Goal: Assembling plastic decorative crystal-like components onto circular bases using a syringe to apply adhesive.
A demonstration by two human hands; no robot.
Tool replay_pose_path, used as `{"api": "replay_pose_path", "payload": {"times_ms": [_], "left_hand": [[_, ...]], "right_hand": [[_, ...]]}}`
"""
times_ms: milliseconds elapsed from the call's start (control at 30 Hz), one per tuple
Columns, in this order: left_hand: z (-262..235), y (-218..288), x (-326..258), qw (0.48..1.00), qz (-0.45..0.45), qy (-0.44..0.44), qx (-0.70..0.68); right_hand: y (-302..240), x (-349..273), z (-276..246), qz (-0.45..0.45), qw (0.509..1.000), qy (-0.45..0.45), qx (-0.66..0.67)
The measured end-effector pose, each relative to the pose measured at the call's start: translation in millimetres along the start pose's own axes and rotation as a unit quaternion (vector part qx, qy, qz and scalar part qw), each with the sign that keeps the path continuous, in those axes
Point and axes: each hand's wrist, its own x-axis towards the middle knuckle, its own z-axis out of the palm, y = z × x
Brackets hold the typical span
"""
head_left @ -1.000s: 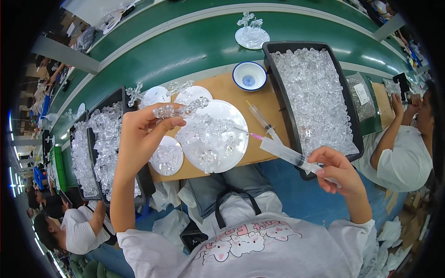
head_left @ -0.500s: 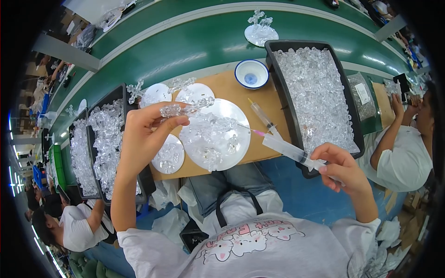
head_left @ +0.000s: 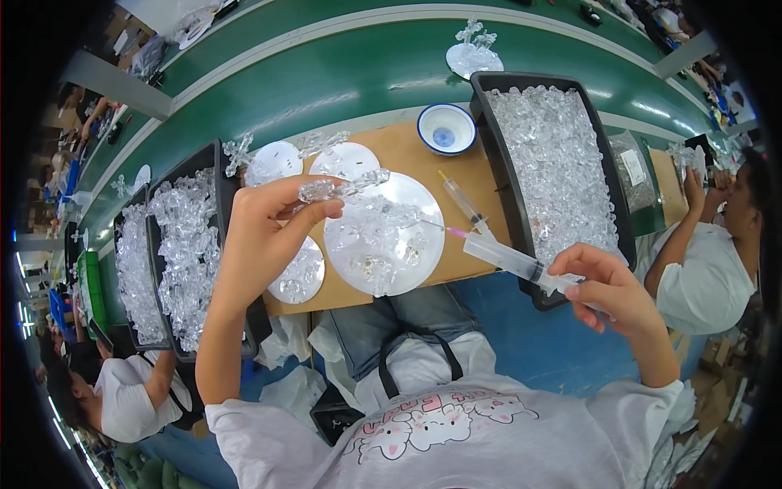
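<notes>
My left hand (head_left: 273, 228) pinches a clear plastic cross-shaped piece (head_left: 346, 187) between thumb and fingers, above a large white round plate (head_left: 428, 204). Several clear pieces lie on that plate. In my right hand (head_left: 607, 285) is a large clear syringe (head_left: 507, 258) with a pink-hubbed needle, its tip pointing left toward the plate and the held piece. My fingers close round the plunger end. From here I cannot tell whether the needle touches anything. A second syringe (head_left: 463, 198), with a yellow tip, rests on the brown cardboard (head_left: 399, 147).
A black bin (head_left: 481, 102) of clear pieces stands at the right, similar bins (head_left: 218, 175) at the left. Smaller white discs (head_left: 362, 155) and a blue-rimmed bowl (head_left: 446, 129) sit behind the plate. Beyond runs a green belt (head_left: 342, 90) bearing a disc (head_left: 474, 59). Co-workers sit on both sides.
The disc on the green belt has shifted right. My right hand and the syringe have moved slightly right; the view has shifted a little. Both hands keep their hold.
</notes>
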Motion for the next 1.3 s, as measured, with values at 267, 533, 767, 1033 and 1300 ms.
{"api": "replay_pose_path", "payload": {"times_ms": [267, 533, 767, 1033, 1300], "left_hand": [[-2, -2, -4, 1.0, -0.006, 0.009, -0.003], [-2, -3, -6, 0.999, -0.013, 0.013, -0.028], [-8, -8, -6, 0.998, -0.045, 0.036, -0.033], [-20, -4, -3, 0.998, -0.046, 0.018, -0.032], [-20, 0, -5, 0.999, -0.034, 0.022, -0.029]], "right_hand": [[1, 4, 3, -0.007, 1.0, 0.005, 0.0], [5, 8, 3, -0.012, 1.0, -0.011, 0.009], [18, 5, -11, -0.012, 0.996, -0.022, 0.084], [29, 5, -11, -0.013, 0.994, -0.066, 0.091], [29, 10, -6, -0.017, 0.995, -0.066, 0.071]]}}
